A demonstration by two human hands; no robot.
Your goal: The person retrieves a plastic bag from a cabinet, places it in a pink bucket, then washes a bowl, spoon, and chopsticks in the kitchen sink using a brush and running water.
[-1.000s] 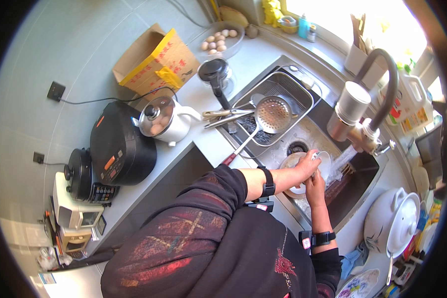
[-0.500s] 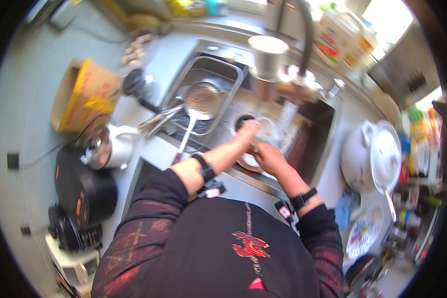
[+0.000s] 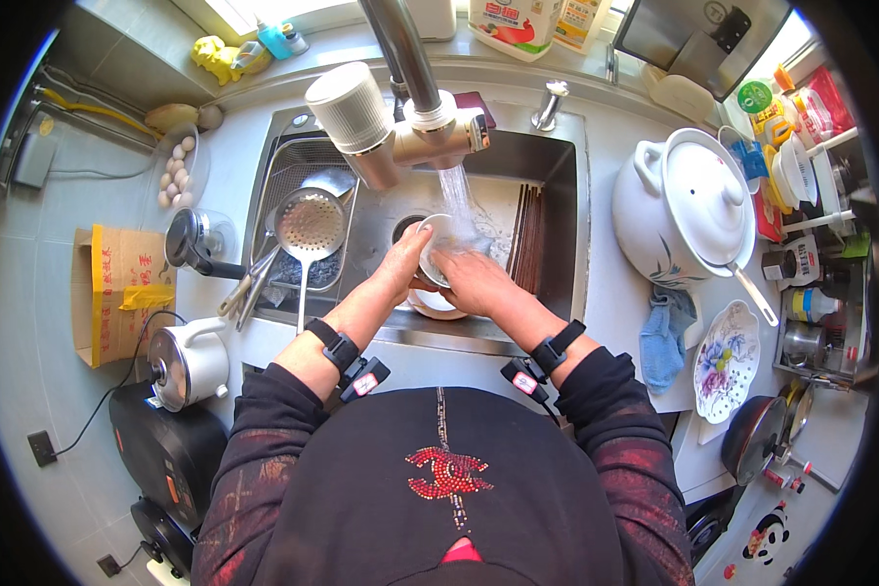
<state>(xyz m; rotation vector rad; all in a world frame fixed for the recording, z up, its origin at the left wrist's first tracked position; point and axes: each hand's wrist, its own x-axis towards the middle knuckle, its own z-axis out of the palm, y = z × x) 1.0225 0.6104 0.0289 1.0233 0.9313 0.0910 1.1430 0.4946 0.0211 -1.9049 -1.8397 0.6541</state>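
Under the running faucet [image 3: 439, 132] I hold a small white bowl [image 3: 438, 232] tilted in the sink [image 3: 557, 176]. My left hand [image 3: 405, 264] grips its left side, thumb near the rim. My right hand [image 3: 474, 281] is closed against the bowl's right side, its fingers reaching over the rim into it; their tips are partly hidden by the water. Water [image 3: 454, 190] falls beside and into the bowl. Below both hands another white bowl [image 3: 435, 305] rests in the sink, partly covered by them. Brown chopsticks [image 3: 527, 239] lie along the sink's right side.
A wire basket [image 3: 298, 161] on the sink's left holds a skimmer [image 3: 311, 225] and other utensils. Left of it are eggs [image 3: 176, 176], a cardboard box [image 3: 127, 293] and a white electric pot [image 3: 186, 361]. Rightward stand a lidded white pot [image 3: 684, 200], a blue cloth [image 3: 666, 337] and a flowered plate [image 3: 728, 361].
The blurred view has shifted and steadied. My hands have come together higher around the white bowl, which now sits tilted beneath the water stream.
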